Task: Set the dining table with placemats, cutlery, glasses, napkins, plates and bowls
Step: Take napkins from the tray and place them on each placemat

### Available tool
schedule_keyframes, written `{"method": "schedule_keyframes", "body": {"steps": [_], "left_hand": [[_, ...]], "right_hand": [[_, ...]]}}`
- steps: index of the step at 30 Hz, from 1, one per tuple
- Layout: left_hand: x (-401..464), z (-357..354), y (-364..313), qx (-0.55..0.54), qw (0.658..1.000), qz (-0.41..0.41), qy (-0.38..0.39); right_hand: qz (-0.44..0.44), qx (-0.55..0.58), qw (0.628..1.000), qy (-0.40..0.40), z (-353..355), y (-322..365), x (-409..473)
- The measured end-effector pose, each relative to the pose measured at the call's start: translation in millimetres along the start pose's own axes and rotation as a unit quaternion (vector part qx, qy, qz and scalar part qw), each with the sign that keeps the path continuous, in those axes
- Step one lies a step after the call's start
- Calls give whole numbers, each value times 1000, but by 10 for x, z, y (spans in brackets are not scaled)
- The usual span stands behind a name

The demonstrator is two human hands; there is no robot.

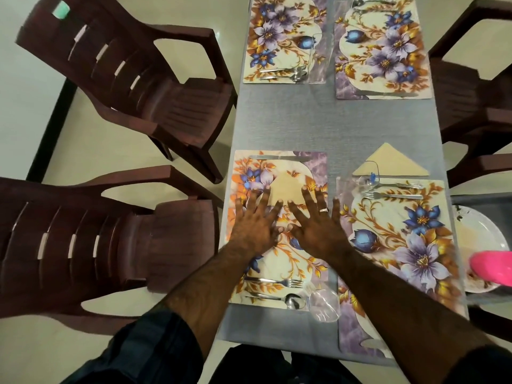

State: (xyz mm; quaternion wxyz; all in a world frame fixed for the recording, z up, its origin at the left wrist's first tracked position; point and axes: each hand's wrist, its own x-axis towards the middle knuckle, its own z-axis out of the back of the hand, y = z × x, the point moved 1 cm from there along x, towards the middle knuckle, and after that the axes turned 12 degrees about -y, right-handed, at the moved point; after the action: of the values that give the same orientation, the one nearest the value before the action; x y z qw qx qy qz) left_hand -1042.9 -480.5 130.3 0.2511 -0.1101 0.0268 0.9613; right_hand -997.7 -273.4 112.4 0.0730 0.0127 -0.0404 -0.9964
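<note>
Head view, the only one: both hands lie flat with fingers spread wide on the near-left placemat (279, 225), the left hand (253, 220) and right hand (314, 220) side by side, pressing a beige napkin (285, 189) folded to a point, gripping nothing. Four floral placemats sit on the grey bench (332, 123), two toward the near end, two toward the far end. Near-left mat carries a knife (277, 156) along its far edge, a fork (274, 281) and spoon (279, 297) along its near edge, and a clear glass (324, 304) at its near-right corner. Near-right mat (401, 250) has a fork (393, 195), a glass (367, 173) and a second folded napkin (390, 162) just past its far edge. Far-left mat (279, 37) shows cutlery and a glass; far-right mat (382, 48) shows a knife. No napkins visible on the far pair. A white plate (482, 231) waits off the bench's right edge, with something pink (493, 267) over it. Judgement: mats, cutlery and glasses look largely done; napkins about half; plates and bowls not yet laid. Brown chairs (124, 79) stand along both sides.
</note>
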Motion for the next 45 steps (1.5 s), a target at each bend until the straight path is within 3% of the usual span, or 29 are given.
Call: {"method": "schedule_keyframes", "body": {"steps": [6, 11, 16, 21, 26, 30, 35, 41, 45], "left_hand": [[-20, -64, 11, -14, 1000, 6, -14], [-18, -49, 4, -22, 1000, 13, -3], [-127, -22, 146, -12, 999, 27, -19], [-312, 5, 428, -3, 995, 94, -37], [-71, 112, 142, -50, 997, 33, -43], [270, 257, -10, -133, 973, 174, -73], [551, 413, 6, -240, 924, 295, -29], [544, 462, 146, -250, 933, 259, -23], [720, 543, 275, -216, 957, 192, -40]], "right_hand": [[-76, -21, 997, -5, -18, -350, -227], [6, 0, 1000, -9, 33, -39, -39], [-6, 11, 1000, 7, -55, 53, 9], [-11, 13, 1000, 1, -6, 68, 6], [-15, 23, 999, 22, 67, 187, 132], [-111, 20, 994, -3, 192, 146, 428], [-194, 102, 974, 58, 307, 54, 765], [-242, 189, 949, 69, 326, -17, 655], [-173, 229, 946, 149, 286, 32, 425]]}}
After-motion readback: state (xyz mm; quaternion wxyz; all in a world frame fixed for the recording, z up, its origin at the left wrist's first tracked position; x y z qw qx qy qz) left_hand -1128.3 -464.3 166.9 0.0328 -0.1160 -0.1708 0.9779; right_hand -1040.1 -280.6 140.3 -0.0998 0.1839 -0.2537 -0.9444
